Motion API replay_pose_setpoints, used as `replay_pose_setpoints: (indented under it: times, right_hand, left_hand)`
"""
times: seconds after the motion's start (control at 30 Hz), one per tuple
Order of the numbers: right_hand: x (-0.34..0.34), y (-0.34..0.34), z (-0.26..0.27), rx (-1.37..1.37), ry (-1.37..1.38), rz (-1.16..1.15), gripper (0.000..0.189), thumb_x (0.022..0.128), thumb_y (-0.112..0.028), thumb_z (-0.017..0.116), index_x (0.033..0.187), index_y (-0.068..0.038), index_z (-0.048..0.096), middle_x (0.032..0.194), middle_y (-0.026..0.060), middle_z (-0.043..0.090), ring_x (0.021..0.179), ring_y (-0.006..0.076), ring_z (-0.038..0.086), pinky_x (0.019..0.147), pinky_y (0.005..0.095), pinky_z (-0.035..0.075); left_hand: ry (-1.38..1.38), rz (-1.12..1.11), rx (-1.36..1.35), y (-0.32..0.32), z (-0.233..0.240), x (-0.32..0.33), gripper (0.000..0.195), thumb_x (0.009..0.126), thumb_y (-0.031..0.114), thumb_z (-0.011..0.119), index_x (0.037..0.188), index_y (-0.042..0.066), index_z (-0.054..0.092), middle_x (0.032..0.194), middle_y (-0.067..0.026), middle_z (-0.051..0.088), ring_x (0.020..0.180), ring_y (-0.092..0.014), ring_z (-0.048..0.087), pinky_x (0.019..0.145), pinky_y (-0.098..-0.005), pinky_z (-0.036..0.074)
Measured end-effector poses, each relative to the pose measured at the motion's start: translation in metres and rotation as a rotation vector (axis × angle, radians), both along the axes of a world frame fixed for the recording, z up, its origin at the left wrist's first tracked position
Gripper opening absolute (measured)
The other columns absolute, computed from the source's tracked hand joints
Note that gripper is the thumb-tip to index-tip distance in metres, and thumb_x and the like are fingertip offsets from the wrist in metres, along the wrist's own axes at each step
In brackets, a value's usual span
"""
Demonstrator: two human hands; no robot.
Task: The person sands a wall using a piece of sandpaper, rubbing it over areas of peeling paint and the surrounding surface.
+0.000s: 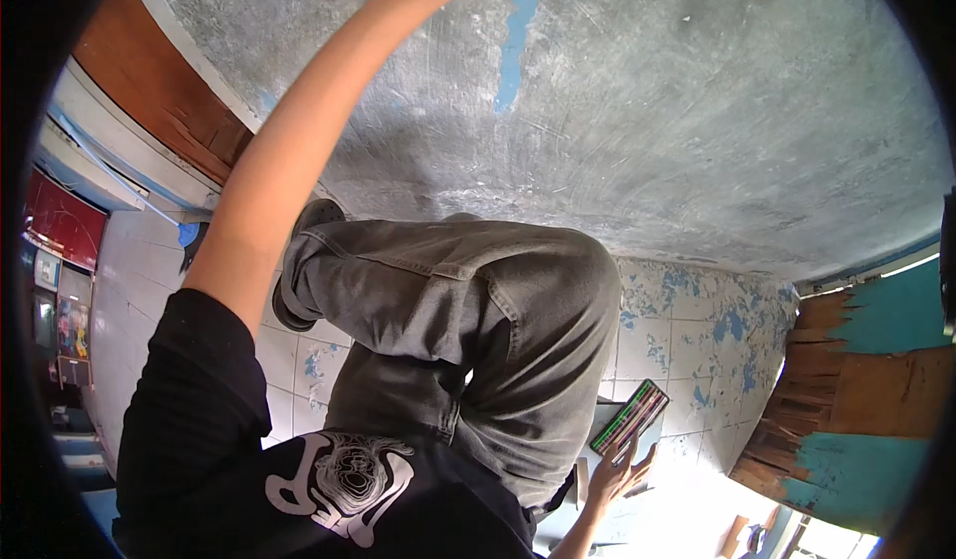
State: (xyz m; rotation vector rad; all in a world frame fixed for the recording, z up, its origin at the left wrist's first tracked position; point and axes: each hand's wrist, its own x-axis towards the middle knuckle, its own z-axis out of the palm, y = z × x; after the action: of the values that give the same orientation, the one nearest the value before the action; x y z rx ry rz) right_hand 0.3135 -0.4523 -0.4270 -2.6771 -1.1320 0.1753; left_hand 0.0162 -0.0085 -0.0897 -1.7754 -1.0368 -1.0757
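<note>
My left arm reaches up across the view to the top edge, in front of a grey wall (672, 133); only its wrist shows there, and the hand is out of view. Low on the right, my right hand (618, 475) has its fingers spread at the lower end of a flat, dark oblong case (631, 419) with green and pink strips. The fingertips overlap the case's end; whether they touch it cannot be told. The case lies on a pale surface (651, 432) beside my bent knee.
White floor tiles (691, 335) with peeling blue paint run along the wall's foot. Splintered wood with turquoise paint (859, 402) stands at the right. A blue-handled broom (190, 236) and a brown wooden panel (160, 74) are at the left, with shelves (71, 312) farther off.
</note>
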Motion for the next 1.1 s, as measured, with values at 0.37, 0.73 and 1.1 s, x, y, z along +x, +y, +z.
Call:
replay_pose_setpoints:
  times: [0.37,0.73,1.1]
  right_hand:
    - [0.000,-0.030,-0.011,-0.039,-0.028,0.017,0.037,0.086,-0.029,0.052,0.121,-0.018,0.056,0.138,0.0185,0.029,0.129,0.0365,0.026,0.102,0.0522,0.023]
    - [0.006,-0.014,0.008,0.024,-0.005,0.024,0.038,0.084,-0.029,0.056,0.120,-0.017,0.056,0.135,0.0213,0.031,0.124,0.0382,0.031,0.100,0.0514,0.027]
    - [0.039,0.016,-0.019,-0.018,-0.139,0.139,0.041,0.085,-0.039,0.052,0.122,-0.022,0.056,0.137,0.0203,0.031,0.127,0.0384,0.027,0.101,0.0540,0.025]
  left_hand:
    - [0.213,0.117,-0.221,-0.004,-0.149,-0.027,0.101,0.071,0.061,0.055,0.140,-0.001,0.016,0.143,-0.0132,0.029,0.135,-0.024,0.019,0.108,-0.0509,0.012]
    - [0.109,0.150,-0.229,-0.020,-0.080,-0.015,0.103,0.070,0.054,0.060,0.142,0.008,0.004,0.147,-0.0139,0.015,0.135,-0.027,0.016,0.108,-0.0537,0.007]
    - [-0.033,-0.067,0.105,0.004,-0.030,0.005,0.112,0.067,0.040,0.069,0.142,0.011,-0.009,0.149,-0.0144,0.006,0.136,-0.030,0.014,0.107,-0.0538,0.009]
